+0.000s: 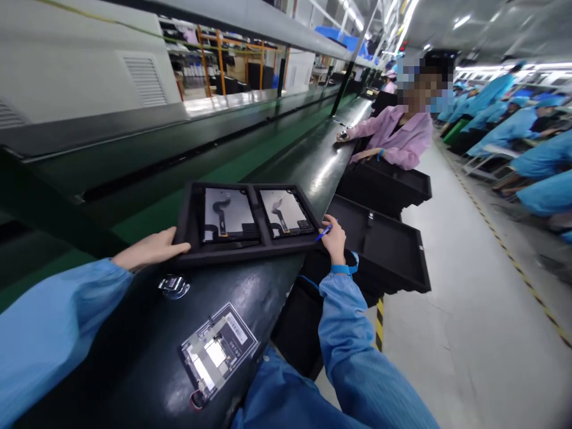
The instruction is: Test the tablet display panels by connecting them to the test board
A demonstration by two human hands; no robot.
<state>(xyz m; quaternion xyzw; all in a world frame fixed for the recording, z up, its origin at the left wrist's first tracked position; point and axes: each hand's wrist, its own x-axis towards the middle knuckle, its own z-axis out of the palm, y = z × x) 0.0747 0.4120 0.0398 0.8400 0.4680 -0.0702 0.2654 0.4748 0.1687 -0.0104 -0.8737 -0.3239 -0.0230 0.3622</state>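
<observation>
A black foam tray (223,255) is held between my two hands over the dark workbench. In its two compartments lie a left screen panel (236,208) and a right screen panel (292,208), each silver-backed with a ribbon cable. My left hand (154,247) grips the tray's near left corner, thumb on the rim. At its right end, my right hand (334,238) is closed on the edge and also has a blue pen (324,232) between the fingers. Nearer me on the bench are a flat electronic assembly (218,354) with a barcode label and a small clear-and-metal piece (174,286).
Stacked black trays (379,238) stand right of the bench, beside the aisle. Farther along the bench, a person in a pink coat (411,134) works with both hands on it. A green conveyor strip (277,158) runs along the left. People in blue sit across the aisle.
</observation>
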